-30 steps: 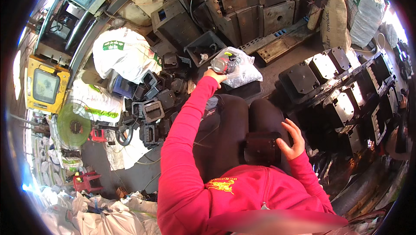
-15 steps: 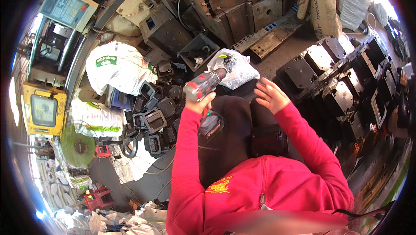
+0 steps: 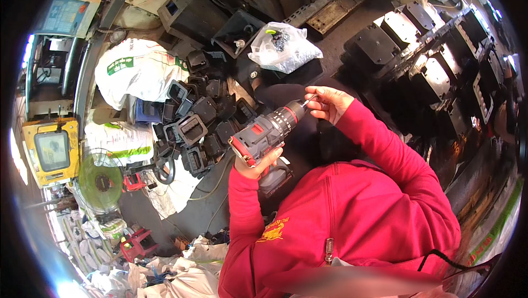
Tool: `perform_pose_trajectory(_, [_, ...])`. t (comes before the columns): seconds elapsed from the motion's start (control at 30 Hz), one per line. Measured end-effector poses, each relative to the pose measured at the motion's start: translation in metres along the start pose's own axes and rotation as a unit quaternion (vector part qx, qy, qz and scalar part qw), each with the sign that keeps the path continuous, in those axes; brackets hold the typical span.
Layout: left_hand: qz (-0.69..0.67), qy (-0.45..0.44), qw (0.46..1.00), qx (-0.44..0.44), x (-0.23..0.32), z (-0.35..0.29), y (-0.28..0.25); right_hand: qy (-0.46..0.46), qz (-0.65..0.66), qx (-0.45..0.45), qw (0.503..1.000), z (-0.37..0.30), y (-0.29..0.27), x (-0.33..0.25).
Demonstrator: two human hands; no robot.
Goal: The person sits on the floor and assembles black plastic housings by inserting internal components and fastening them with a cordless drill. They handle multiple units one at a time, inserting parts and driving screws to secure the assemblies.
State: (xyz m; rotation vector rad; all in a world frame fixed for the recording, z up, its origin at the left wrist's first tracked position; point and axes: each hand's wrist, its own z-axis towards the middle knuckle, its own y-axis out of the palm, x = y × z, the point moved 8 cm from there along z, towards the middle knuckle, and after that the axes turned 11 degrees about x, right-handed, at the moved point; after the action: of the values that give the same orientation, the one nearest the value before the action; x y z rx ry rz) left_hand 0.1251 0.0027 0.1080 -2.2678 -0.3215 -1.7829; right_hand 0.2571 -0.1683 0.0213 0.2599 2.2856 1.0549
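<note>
Left hand (image 3: 257,167) has a full grip on the handle of a grey-and-red cordless drill (image 3: 268,132), held up over the lap. Right hand (image 3: 328,103) pinches at the thin metal bit (image 3: 308,100) in its chuck, looks like fingertips only. Pile of black plastic housings (image 3: 201,125) sits just left.

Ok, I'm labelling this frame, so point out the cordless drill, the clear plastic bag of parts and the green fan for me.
cordless drill (image 3: 263,134), head view, on its grey motor housing.
clear plastic bag of parts (image 3: 286,50), head view, on the middle of the bag.
green fan (image 3: 100,181), head view, on the centre of its grille.
</note>
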Motion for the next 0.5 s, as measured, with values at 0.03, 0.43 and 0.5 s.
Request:
perform_pose_trajectory(0.03, [0.002,0.001,1.0,0.0,0.001,-0.004,0.001,-0.001,0.013,-0.014,1.0,-0.005,0.002,0.0])
perform_pose_trajectory(0.43, [0.091,0.01,0.995,-0.033,0.004,-0.029,0.001,-0.006,-0.005,-0.034,0.999,-0.031,-0.015,0.005])
perform_pose_trajectory(0.5, [0.093,0.012,0.995,-0.033,0.003,-0.031,0.001,0.005,-0.006,-0.033,0.999,-0.033,-0.022,0.007])
